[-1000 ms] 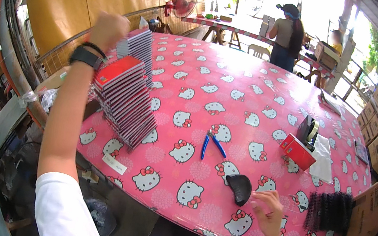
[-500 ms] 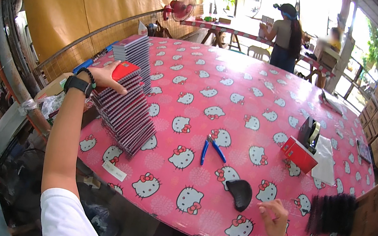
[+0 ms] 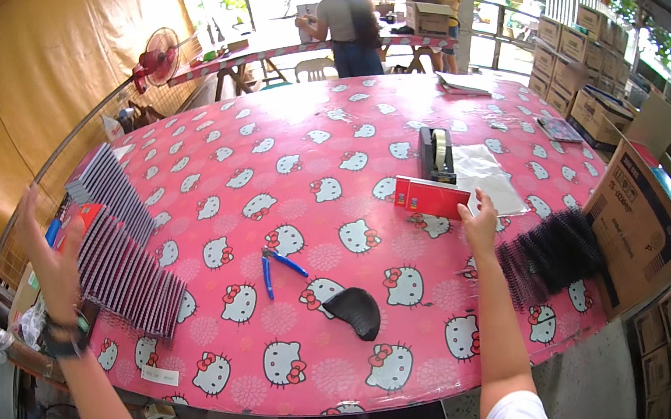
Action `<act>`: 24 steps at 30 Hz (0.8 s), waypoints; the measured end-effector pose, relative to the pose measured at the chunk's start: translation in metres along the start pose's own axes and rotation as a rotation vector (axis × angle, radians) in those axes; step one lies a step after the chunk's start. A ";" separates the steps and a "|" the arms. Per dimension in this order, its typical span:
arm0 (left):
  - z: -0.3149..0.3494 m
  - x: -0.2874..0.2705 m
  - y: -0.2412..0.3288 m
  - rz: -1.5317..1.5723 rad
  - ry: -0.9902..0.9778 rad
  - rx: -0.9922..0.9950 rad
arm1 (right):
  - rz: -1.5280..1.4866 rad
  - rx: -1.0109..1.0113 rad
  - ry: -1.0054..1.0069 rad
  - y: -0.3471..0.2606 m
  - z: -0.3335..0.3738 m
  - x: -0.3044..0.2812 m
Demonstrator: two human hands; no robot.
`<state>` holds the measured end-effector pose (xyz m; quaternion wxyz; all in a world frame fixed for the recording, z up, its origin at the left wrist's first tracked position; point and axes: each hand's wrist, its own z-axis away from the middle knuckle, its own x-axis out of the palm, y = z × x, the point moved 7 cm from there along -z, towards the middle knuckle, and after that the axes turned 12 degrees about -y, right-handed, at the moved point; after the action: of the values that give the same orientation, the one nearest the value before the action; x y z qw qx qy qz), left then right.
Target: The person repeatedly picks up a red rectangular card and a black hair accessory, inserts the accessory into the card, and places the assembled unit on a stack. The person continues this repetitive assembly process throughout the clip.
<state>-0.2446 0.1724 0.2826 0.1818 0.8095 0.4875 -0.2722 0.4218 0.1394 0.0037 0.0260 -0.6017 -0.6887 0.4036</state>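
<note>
My left hand (image 3: 51,255), with a dark wristband, is raised with fingers spread at the left of a stack of spiral-bound notebooks (image 3: 133,278) with a red cover on top. Whether it touches the stack is unclear. Behind that stands a second notebook stack (image 3: 112,190). On the right, my right hand (image 3: 481,223) reaches over the table, thumb and fingers apart, at the right end of red notebook covers (image 3: 439,200). These lean near a black tape dispenser (image 3: 438,156). Blue-handled cutters (image 3: 279,271) and a curved black object (image 3: 356,311) lie mid-table.
A pink cartoon-print cloth covers the table (image 3: 244,332). Black plastic binding coils (image 3: 555,251) lie beside a large cardboard box (image 3: 638,229) at the right. White sheets (image 3: 487,177) lie by the dispenser. Two people (image 3: 348,25) are at a far table near a red fan (image 3: 158,57).
My view has turned right. The left hand has come off the top of the notebook stack and opened. My right hand has moved from the near edge out to the red covers.
</note>
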 end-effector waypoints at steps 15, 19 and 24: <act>0.174 0.121 0.201 1.017 -0.198 -0.269 | -0.552 0.121 -0.555 -0.105 0.095 -0.045; 0.207 0.187 0.224 1.394 -0.567 -0.470 | -0.751 0.147 -0.934 -0.205 0.181 -0.048; 0.255 0.201 0.219 1.555 -0.625 -0.486 | -1.195 0.334 -0.882 -0.201 0.227 -0.027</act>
<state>-0.0413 0.0675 -0.0355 0.6092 0.7397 -0.2309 -0.1690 0.1483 0.0071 -0.0191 0.0532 0.1025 -0.7737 0.6229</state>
